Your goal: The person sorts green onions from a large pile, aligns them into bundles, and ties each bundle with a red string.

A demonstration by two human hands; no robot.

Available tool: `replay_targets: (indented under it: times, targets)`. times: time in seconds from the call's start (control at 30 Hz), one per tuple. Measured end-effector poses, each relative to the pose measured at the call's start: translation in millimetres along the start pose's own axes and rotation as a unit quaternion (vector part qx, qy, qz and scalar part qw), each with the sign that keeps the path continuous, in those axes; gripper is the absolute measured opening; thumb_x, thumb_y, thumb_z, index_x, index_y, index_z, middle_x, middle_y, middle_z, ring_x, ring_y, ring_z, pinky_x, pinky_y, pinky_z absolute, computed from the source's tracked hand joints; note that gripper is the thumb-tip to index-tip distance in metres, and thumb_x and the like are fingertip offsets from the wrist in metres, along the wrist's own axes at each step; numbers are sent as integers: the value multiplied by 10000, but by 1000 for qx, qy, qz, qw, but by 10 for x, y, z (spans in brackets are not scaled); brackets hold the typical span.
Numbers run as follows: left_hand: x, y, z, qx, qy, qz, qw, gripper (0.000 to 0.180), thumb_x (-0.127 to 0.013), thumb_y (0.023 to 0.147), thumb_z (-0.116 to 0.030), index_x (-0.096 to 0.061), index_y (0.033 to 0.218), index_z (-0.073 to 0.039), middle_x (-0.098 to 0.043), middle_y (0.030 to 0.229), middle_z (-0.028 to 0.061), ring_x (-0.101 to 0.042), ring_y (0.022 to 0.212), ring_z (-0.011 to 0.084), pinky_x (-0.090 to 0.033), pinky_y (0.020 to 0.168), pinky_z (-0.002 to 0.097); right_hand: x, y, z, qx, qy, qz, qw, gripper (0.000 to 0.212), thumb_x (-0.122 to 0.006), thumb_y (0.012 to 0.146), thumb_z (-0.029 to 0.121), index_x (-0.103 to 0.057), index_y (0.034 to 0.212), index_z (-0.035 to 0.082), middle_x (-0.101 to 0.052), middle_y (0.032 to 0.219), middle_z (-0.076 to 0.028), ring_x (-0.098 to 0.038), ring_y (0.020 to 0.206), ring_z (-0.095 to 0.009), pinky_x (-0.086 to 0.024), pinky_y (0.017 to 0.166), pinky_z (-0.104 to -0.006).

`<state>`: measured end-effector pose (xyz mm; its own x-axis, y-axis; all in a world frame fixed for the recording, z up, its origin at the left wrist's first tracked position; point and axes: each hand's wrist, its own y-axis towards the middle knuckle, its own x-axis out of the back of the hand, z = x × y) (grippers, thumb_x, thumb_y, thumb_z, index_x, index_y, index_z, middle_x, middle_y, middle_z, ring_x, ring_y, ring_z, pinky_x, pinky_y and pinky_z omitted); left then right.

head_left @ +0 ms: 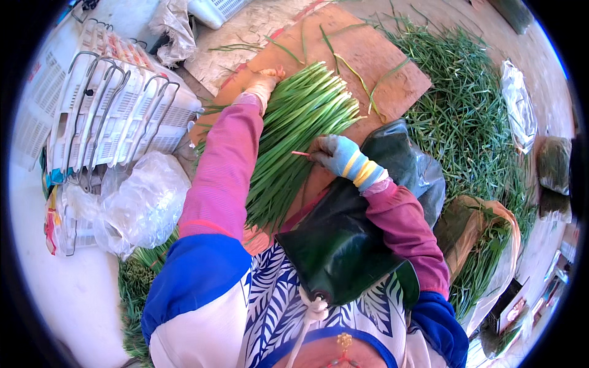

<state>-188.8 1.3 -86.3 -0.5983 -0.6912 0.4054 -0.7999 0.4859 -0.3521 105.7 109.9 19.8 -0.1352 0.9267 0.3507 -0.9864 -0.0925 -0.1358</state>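
Green stalk bundle (294, 132) lies on an orange board (402, 84), between both grips. Left hand (265, 84) sits against the bundle's upper left edge (fingers partly hidden, can't tell if clamped). Right hand (335, 154), gloved, pinches a thin pink strip (300, 153) by the bundle's right edge.

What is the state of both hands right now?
Left hand: touching green bundle; open or closed, cannot tell.
Right hand: closed, holding pink strip.

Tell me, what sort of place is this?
Probably a place for packing vegetables: there's a big heap of loose green leaves, a thick bunch of what look like garlic chives, and white slotted plastic crates.
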Motion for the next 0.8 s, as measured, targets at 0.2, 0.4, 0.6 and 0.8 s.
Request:
replay_targets:
  times: [0.2,0.4,0.6,0.8]
  targets:
    - [-5,-561,-835,123,79,48,988,127,-565,812,-163,-646,817,-65,-637,750,34,-572,663,140,-439,625,262,31,-234,-151,38,-151,8,988,141,-577,739,202,-593,842,107,-577,782,-130,-577,741,-323,-456,618,-403]
    - [370,-560,-496,140,-150,169,964,174,-500,828,-102,-626,909,-14,-632,844,54,-560,751,147,-415,704,253,-187,-210,89,123,-215,9,969,128,-578,737,212,-539,760,92,-568,725,-147,-562,706,-349,-468,627,-421]
    - [240,-954,-794,100,-105,81,986,143,-477,833,-51,-608,863,-3,-618,812,56,-563,767,154,-425,729,243,-392,403,-22,62,53,-157,984,89,-577,762,146,-579,789,62,-595,721,-120,-587,689,-256,-464,607,-346]
    - [-172,-1419,-425,-90,-193,-173,962,151,-593,820,-177,-609,819,-27,-594,740,35,-538,714,100,-427,627,260,-488,464,-77,1,59,-197,979,135,-572,764,206,-599,786,76,-599,741,-142,-581,717,-320,-461,631,-390]
